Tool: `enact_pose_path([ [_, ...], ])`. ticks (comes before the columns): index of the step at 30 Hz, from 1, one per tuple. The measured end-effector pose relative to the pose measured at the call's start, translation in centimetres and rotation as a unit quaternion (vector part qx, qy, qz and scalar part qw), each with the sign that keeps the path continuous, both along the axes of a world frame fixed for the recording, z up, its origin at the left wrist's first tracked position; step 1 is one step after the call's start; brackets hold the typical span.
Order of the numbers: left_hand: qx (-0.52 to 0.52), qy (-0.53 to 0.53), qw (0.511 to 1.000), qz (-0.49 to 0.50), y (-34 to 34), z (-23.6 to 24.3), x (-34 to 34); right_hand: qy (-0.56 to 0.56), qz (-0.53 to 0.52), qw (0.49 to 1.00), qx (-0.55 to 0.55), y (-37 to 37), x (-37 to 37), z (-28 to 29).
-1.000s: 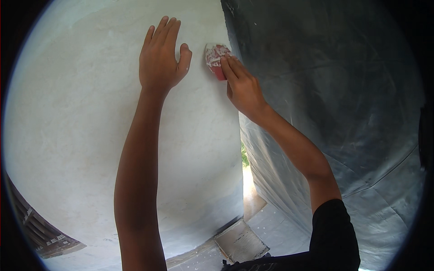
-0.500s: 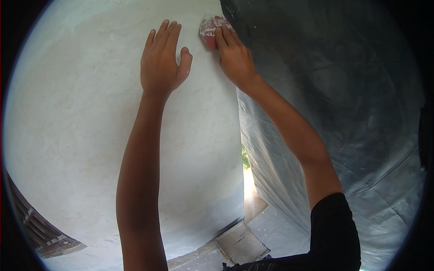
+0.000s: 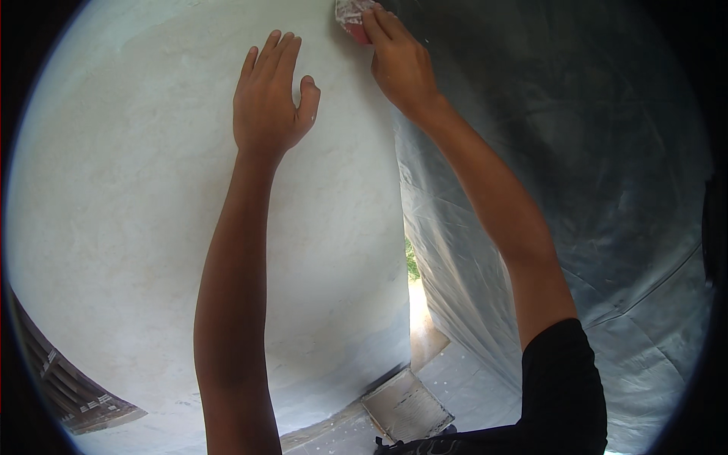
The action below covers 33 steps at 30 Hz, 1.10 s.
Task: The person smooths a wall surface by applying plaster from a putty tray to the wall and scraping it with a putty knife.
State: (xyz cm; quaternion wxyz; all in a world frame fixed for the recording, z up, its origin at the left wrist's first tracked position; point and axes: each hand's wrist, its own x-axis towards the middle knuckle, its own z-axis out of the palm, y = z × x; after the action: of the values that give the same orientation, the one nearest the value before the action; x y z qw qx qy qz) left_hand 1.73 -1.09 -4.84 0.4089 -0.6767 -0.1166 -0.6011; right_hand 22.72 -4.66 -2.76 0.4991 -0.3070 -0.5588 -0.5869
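A pale, smooth wall (image 3: 152, 227) fills the left and middle of the view. My left hand (image 3: 267, 98) lies flat against it, fingers stretched upward and thumb apart, holding nothing. Up at the wall's right edge, my right hand (image 3: 402, 64) grips a red pad (image 3: 356, 19) smeared with white paste. The pad's face is against the wall and its top is cut off by the upper rim of the picture. I cannot make out whether it is a sanding pad or a scraper.
A dark grey plastic sheet (image 3: 576, 189) hangs right of the wall, with a bright gap (image 3: 415, 303) between them. A square, white-stained board (image 3: 408, 406) sits on the floor below. At the lower left is a brown slatted wooden piece (image 3: 68, 379).
My right hand has slid the red pad upward along the wall's edge. The left hand has stayed almost in place.
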Motion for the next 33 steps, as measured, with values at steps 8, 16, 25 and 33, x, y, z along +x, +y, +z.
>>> enact_pose_path([
  [8,0.010,-0.002,1.000,-0.007,0.3,0.0,-0.1,0.006,-0.040,0.992,-0.117,-0.2,-0.5,-10.3],
  [16,0.008,-0.002,1.000,0.000,0.1,0.0,-0.1,0.013,0.058,0.998,-0.012,-1.7,-0.6,-3.9],
  [25,0.010,0.002,1.000,-0.006,0.2,0.0,-0.3,0.004,-0.037,0.996,-0.078,0.2,-1.4,-7.2],
  [33,0.016,-0.002,1.000,0.006,0.2,0.0,-0.2,0.012,-0.009,0.999,-0.052,-2.4,0.1,-5.6],
])
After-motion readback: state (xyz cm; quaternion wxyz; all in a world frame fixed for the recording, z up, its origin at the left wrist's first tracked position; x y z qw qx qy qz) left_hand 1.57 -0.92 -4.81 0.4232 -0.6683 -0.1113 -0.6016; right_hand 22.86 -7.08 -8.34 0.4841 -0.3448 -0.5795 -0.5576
